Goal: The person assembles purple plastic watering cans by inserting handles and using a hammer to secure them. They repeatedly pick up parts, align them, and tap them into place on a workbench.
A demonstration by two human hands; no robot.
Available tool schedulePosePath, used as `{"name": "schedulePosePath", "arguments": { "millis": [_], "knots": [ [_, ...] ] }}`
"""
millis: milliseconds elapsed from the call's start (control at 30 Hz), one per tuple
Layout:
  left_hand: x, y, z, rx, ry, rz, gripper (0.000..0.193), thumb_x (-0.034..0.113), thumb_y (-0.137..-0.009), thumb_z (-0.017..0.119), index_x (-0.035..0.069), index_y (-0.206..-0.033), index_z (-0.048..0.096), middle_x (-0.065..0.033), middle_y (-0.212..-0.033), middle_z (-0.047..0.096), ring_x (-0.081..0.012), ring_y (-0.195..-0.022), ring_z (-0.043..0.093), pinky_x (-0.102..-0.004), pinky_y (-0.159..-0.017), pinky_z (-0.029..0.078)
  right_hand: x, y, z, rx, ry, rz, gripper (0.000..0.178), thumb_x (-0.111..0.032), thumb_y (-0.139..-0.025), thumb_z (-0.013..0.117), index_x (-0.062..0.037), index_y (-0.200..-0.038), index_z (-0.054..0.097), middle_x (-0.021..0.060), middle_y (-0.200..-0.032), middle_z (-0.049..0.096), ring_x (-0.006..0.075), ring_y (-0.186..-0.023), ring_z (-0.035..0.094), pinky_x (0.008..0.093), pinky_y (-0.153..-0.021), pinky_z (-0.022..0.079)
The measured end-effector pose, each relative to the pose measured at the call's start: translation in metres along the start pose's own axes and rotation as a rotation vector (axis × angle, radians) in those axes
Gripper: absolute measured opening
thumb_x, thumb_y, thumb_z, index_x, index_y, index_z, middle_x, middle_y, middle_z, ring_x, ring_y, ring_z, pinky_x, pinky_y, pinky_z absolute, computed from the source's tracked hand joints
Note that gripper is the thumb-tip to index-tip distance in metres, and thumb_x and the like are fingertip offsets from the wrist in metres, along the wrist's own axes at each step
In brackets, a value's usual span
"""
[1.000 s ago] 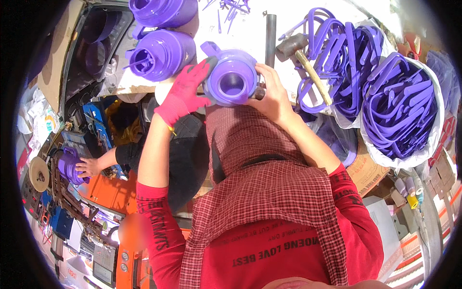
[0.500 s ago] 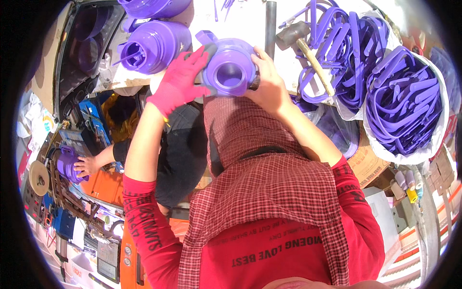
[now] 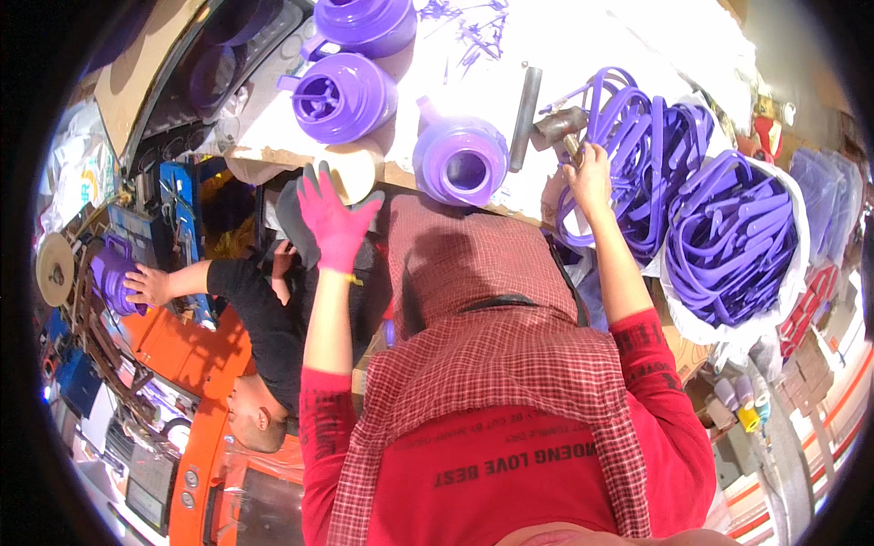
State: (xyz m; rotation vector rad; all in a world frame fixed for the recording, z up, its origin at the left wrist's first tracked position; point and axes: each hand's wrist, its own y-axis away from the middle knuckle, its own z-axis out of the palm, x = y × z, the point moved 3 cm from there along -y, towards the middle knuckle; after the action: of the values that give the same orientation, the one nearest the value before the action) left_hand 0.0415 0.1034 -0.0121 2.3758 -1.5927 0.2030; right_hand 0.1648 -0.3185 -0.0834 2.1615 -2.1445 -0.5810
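Observation:
A purple plastic jug body (image 3: 462,173) with a side handle and a round opening stands at the table's near edge, touched by neither hand. My right hand (image 3: 590,180) has its fingers wrapped round the wooden handle of a dark-headed mallet (image 3: 557,127), close below the head. My left hand (image 3: 332,223), in a pink glove with a grey palm, is spread beside a round cream disc (image 3: 353,175) at the table edge; whether it touches the disc I cannot tell. Purple straps (image 3: 628,164) lie in a looped heap right of the mallet.
Two more purple jug bodies (image 3: 346,98) stand at the back left. A dark rod (image 3: 525,118) and thin purple scraps (image 3: 478,36) lie on the white table. A white sack (image 3: 733,246) of purple strips is at right. A co-worker's hand (image 3: 147,286) holds a purple jug at far left.
Both hands have let go of the jug, which stays at the table edge. My right hand has moved right and taken the mallet's handle; my gloved left hand has drawn back to the left.

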Motion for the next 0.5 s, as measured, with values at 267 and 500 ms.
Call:
{"name": "schedulePosePath", "arguments": {
  "millis": [267, 500],
  "knots": [
    [-0.024, -0.025, 0.029, 0.044, 0.053, -0.089, 0.109, 0.053, -0.065, 0.084, 0.001, -0.149, 0.040, -0.0255, -0.154, 0.035, -0.0448, -0.139, 0.035, -0.0558, -0.112, 0.034, 0.008, -0.005, -0.014, -0.033, -0.445, 0.070, 0.045, -0.011, -0.081, 0.066, 0.0014, -0.125, 0.060, 0.0254, -0.109, 0.069, 0.0388, -0.103, 0.067, 0.0431, -0.090, 0.051],
    [0.073, 0.027, -0.126, 0.127, 0.358, 0.388, 0.107, 0.045, -0.056, 0.088, 0.001, -0.145, 0.045, -0.0267, -0.149, 0.040, -0.0442, -0.134, 0.042, -0.0537, -0.110, 0.037, -0.039, 0.073, -0.112, -0.125, -1.247, 0.144, 0.032, -0.018, -0.096, 0.066, -0.0034, -0.119, 0.049, 0.0022, -0.071, 0.054, 0.0100, -0.048, 0.050, 0.0263, -0.042, 0.043]
  ]
}}
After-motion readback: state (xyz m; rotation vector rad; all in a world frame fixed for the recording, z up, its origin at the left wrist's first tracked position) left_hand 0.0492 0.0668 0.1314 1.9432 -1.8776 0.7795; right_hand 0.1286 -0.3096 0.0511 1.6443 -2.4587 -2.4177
